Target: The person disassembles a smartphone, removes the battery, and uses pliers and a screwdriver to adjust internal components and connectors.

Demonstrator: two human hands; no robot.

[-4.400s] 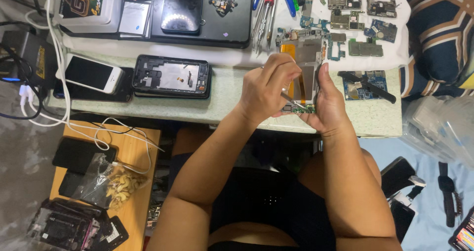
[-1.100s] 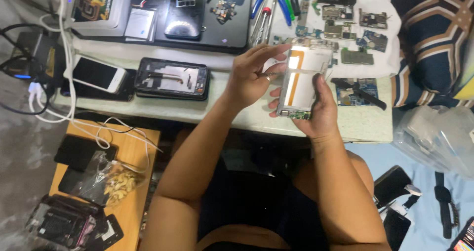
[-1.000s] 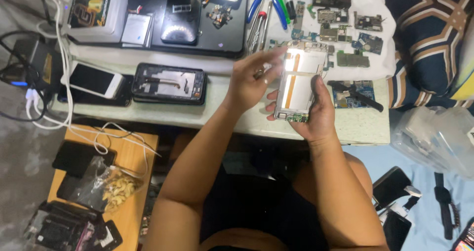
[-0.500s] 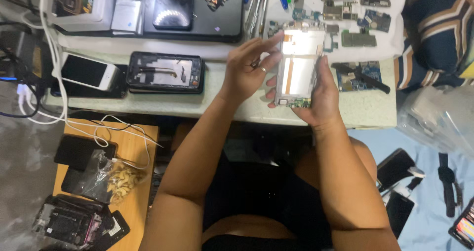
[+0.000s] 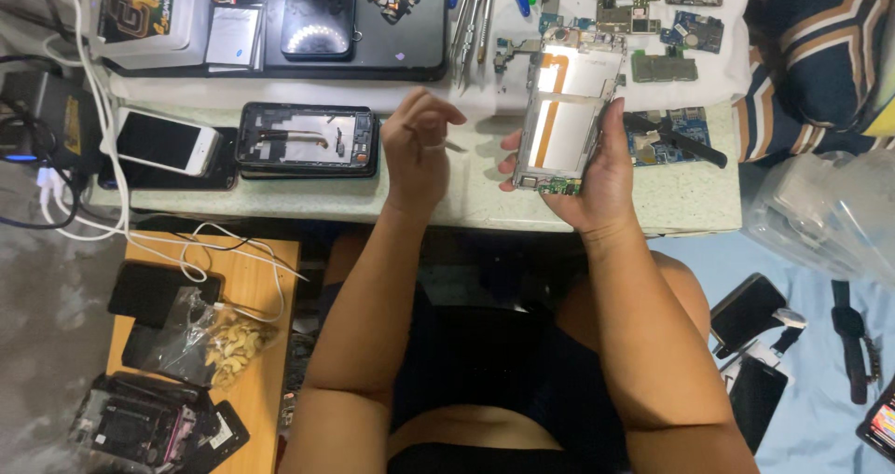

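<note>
On the worktop (image 5: pixel 690 215) at far left, a white phone (image 5: pixel 168 142) lies flat, a black opened phone frame (image 5: pixel 308 138) just beside it. Left hand (image 5: pixel 419 148) hovers above the worktop centre, grip pinched closed on a thin metal tool (image 5: pixel 451 145), apart from the opened phone body (image 5: pixel 571 110). Right hand (image 5: pixel 597 171) has its grip wrapped around that phone body, upright above the worktop edge. Circuit boards (image 5: pixel 667 64) lie beyond, blue board (image 5: pixel 664 137) just right.
</note>
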